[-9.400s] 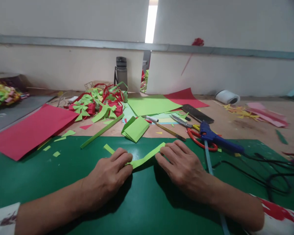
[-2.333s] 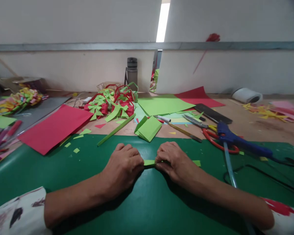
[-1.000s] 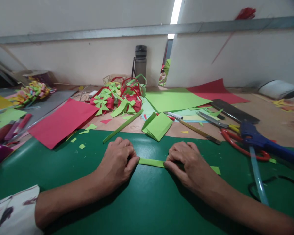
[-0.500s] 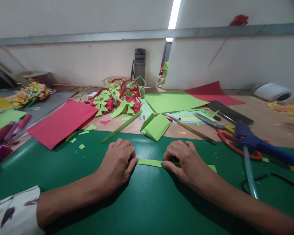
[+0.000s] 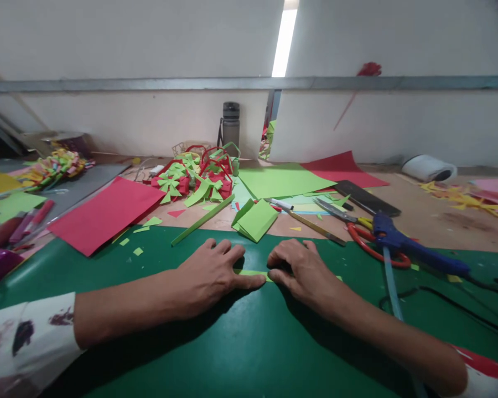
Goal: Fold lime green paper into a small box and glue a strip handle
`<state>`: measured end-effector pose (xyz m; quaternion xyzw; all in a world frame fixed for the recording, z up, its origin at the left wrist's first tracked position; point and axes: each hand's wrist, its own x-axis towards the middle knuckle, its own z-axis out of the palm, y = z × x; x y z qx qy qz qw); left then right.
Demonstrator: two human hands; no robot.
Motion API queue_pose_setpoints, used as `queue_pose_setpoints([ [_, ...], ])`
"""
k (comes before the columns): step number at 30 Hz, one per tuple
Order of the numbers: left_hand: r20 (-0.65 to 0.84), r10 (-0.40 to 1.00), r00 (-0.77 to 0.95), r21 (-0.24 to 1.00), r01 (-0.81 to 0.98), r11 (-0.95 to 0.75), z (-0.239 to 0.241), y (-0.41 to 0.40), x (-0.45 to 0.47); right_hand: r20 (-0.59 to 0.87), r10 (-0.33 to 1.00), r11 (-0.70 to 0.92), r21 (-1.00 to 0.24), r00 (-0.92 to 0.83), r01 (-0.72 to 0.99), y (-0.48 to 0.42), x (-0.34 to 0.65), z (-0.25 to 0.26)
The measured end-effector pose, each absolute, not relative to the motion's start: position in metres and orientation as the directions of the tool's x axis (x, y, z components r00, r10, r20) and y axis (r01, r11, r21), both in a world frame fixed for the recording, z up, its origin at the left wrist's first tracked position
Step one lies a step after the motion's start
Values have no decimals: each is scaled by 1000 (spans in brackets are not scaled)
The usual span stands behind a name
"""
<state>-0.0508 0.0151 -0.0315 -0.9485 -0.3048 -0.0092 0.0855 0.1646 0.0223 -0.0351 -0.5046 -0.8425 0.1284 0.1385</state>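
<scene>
A light green paper strip (image 5: 249, 272) lies flat on the dark green cutting mat (image 5: 232, 354), mostly hidden under my two hands. My left hand (image 5: 216, 273) rests on it with fingers stretched out flat, pressing its left part. My right hand (image 5: 301, 271) sits on its right part with fingers curled down onto the paper, and a small end of the strip shows beyond it.
A folded green paper piece (image 5: 253, 220) lies just beyond my hands. Red-handled scissors (image 5: 367, 243) and a blue glue gun (image 5: 410, 249) with its cable sit to the right. A red sheet (image 5: 102, 213), a green sheet (image 5: 282, 179), paper bows (image 5: 195, 177) and a bottle (image 5: 231, 121) lie farther back.
My left hand has opened from a curled grip and slid right along the strip until its fingers meet my right hand. Less of the strip shows between the hands.
</scene>
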Motion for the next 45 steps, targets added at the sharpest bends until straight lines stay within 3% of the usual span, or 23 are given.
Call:
queue_pose_setpoints([
  [16,141,745,652,-65,757,-650,-43,-9,-105,143,875,482,-343,-462,806,21,166,-36],
  [21,272,707,653,-147,754,-640,-36,-16,-74,161,874,486,-274,-458,830,20,166,-36],
  [25,131,632,764,-275,640,-717,-33,-16,-29,194,851,520,-181,-488,835,18,167,-35],
  [31,126,643,756,-329,643,-692,-38,-5,-11,216,722,667,34,-657,745,11,172,-32],
  [38,137,663,736,-288,670,-684,-36,-1,-16,237,566,705,358,-790,613,0,171,-44],
  [45,171,721,672,-185,740,-646,-34,-1,-12,352,506,639,460,-788,616,-5,166,-36],
])
